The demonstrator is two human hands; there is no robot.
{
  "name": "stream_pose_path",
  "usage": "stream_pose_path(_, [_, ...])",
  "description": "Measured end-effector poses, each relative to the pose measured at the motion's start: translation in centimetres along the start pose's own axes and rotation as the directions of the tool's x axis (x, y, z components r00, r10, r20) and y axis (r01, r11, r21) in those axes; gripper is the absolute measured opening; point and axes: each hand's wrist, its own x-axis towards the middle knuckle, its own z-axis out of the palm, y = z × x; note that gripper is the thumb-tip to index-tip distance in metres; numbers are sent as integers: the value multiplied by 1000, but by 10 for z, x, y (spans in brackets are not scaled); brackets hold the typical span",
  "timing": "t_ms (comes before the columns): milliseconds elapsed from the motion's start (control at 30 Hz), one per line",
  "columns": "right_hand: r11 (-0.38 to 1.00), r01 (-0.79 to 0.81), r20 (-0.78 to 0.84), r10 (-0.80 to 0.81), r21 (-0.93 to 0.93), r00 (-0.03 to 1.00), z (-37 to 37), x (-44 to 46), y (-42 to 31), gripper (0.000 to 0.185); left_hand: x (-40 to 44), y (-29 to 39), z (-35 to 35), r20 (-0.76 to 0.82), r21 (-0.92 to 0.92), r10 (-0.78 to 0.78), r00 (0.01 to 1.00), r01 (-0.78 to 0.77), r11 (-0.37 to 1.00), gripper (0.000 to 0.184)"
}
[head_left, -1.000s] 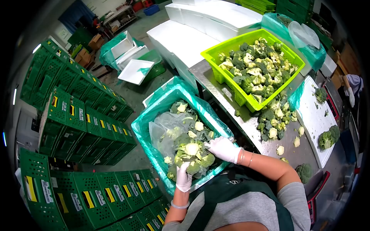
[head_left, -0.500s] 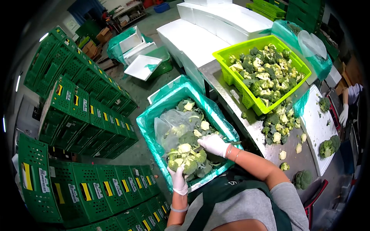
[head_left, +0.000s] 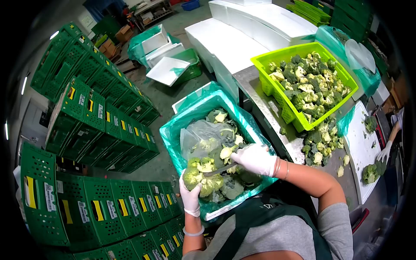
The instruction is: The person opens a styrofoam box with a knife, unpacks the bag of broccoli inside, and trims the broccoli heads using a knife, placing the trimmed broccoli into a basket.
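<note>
In the head view, my gloved left hand point(head_left: 190, 197) is closed round a broccoli head point(head_left: 198, 178), whose cut pale stems face up. My gloved right hand point(head_left: 256, 159) grips a knife point(head_left: 220, 170) by its handle, which is hidden in my fist. The blade points left and its tip reaches the broccoli's stems. Both hands are over a white box lined with green plastic film point(head_left: 174, 149). Inside the box lie more broccoli heads point(head_left: 234, 187), loose leaves and a clear plastic sheet point(head_left: 197, 141). A pale cut stem point(head_left: 226, 153) shows beside my right hand.
A lime-green crate point(head_left: 299, 123) of broccoli florets stands on the metal table point(head_left: 277, 130), with loose florets point(head_left: 320, 147) in front. Another person's gloved hand point(head_left: 384, 152) is at a broccoli on a white lid point(head_left: 362, 130). Stacked green crates point(head_left: 117, 130) line the left.
My right hand has moved slightly right, and the knife blade now lies against the broccoli's stems. My left hand has turned the head a little. The other person's hand has reached the broccoli on the lid.
</note>
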Motion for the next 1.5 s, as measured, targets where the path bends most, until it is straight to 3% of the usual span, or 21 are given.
stream_pose_path(200, [999, -35, -29, 34, -21, 999, 14, 4, 8, 6, 1, 10, 7, 38, 68, 75, 996, -77, 995, 63])
stream_pose_path(267, [976, -186, -4, 187, -117, 982, 28, 6, 29, 9, 1, 14, 1, 117, 5, -97, 988, 97, 995, 64])
stream_pose_path(367, [908, -382, -91, 401, 172, 912, 19, -7, 52, 19, -6, 22, 3, 100, -25, -55, 993, 57, 998, 64])
stream_pose_path(400, [862, -406, 1, 425, 303, 905, 12, -6, 43, 25, -10, 26, 11, 30, 131, 17, 999, -21, 991, 65])
stream_pose_path(433, [865, -255, -96, 326, 432, 941, 14, -5, 31, 27, -5, 10, 4, 22, 396, 165, 986, -160, 904, 70])
stream_pose_path(500, [689, -190, 21, 245, 700, 969, 20, 4, 1, 46, -4, 22, 22, 142, 681, 301, 943, -314, 662, 75])
stream_pose_path(567, [786, 44, -256, 147, 616, 955, 31, 18, -22, 52, -6, 24, 32, 222, 667, 274, 936, -350, 657, 76])
stream_pose_path(633, [673, -74, -65, 179, 736, 982, 32, 24, -20, 47, -5, 18, 33, 145, 232, 14, 989, -48, 972, 71])
stream_pose_path(700, [62, -351, 319, 296, 934, 901, 19, 27, -1, 44, -5, 17, 26, 211, -102, -87, 974, 111, 989, 65])
stream_pose_path(733, [42, -249, 212, 396, 968, 893, 25, 27, 12, 27, -7, 9, 19, 208, -242, -167, 964, 216, 946, 63])
stream_pose_path(833, [362, -261, 59, 482, 895, 874, 36, 14, 33, 43, -12, 6, 23, 166, -290, -137, 977, 181, 940, 63])
stream_pose_path(900, [514, -73, -140, 364, 855, 921, 51, 7, 17, 58, -12, 12, 30, 188, -262, -158, 969, 204, 943, 62])
stream_pose_path(967, [619, -13, -166, 230, 785, 959, 33, 8, -6, 56, -8, 11, 41, 248, 317, 139, 959, -215, 924, 64])
stream_pose_path(1033, [707, 120, -306, 142, 697, 941, 36, 17, -9, 48, -6, 12, 43, 348, 390, 186, 919, -322, 863, 65])
stream_pose_path(1067, [676, 28, -217, 196, 736, 956, 29, 15, -9, 37, -8, 10, 45, 279, 139, 43, 959, -85, 987, 63])
stream_pose_path(1100, [676, 28, -221, 201, 736, 954, 23, 13, -11, 37, -9, 9, 47, 253, -136, -120, 960, 158, 978, 61])
stream_pose_path(1233, [626, -58, -166, 293, 778, 942, 18, 2, -13, 28, -11, -4, 40, 334, -304, -302, 893, 405, 862, 51])
stream_pose_path(1333, [714, -27, -194, 226, 700, 955, 16, -2, -11, 34, -11, -6, 44, 337, -283, -285, 898, 385, 878, 48])
stream_pose_path(1433, [643, 21, -112, 101, 765, 989, 18, 2, -1, 37, -8, -14, 37, 376, -195, -266, 888, 356, 914, 48])
stream_pose_path(1467, [644, -38, -96, 171, 764, 981, 16, -1, -5, 38, -5, -16, 37, 344, -265, -301, 890, 399, 878, 48])
stream_pose_path(1500, [680, 72, -282, 202, 729, 938, 21, -2, -11, 38, -3, -17, 37, 309, -337, -337, 889, 434, 836, 48])
